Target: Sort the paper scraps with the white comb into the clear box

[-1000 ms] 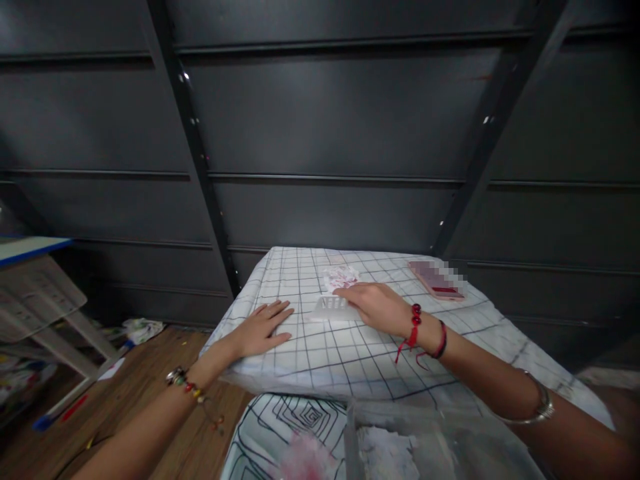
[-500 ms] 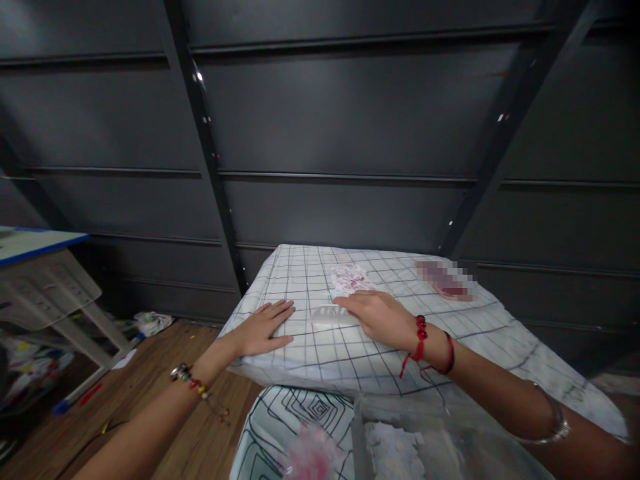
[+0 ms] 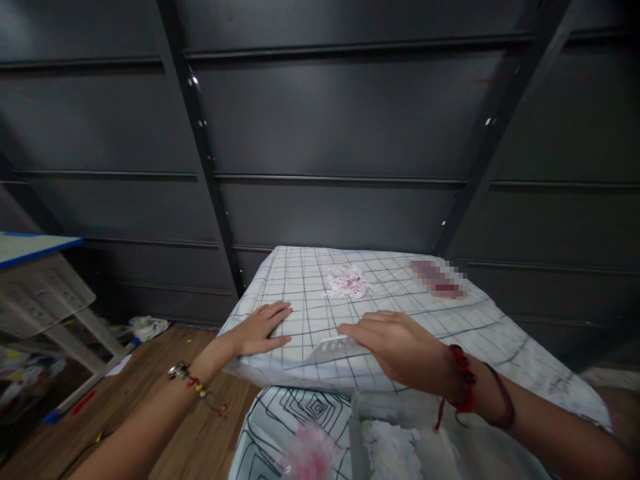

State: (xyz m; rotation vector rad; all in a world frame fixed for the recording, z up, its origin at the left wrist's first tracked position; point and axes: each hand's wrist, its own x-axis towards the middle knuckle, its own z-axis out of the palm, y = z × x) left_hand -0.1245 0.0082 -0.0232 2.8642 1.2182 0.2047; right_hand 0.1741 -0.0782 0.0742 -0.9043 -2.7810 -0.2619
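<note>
My left hand [image 3: 263, 328] lies flat, fingers spread, on a white checked cloth [image 3: 295, 280] at the table's front left. Closed around one end of a pale, flat plastic scraper [image 3: 334, 349] with a row of slots, my right hand [image 3: 403, 343] is near the front edge of the cloth. The scraper is tilted, and its far end is hidden by the fingers. Behind it is a small heap of white and pink shreds [image 3: 349, 282], apart from both hands.
A blurred-out reddish flat object [image 3: 437, 279] lies at the back right. Below the front edge are a clear plastic box [image 3: 356, 427] with whitish pieces and a pink bundle [image 3: 311, 453] on a patterned cover [image 3: 260, 427]. A blue-edged desk [image 3: 45, 250] stands left; a dark panelled wall [image 3: 340, 120] rises behind.
My right hand has drawn the scraper toward me, away from the heap, which now shows fully. My left hand stays flat in the same place on the cloth.
</note>
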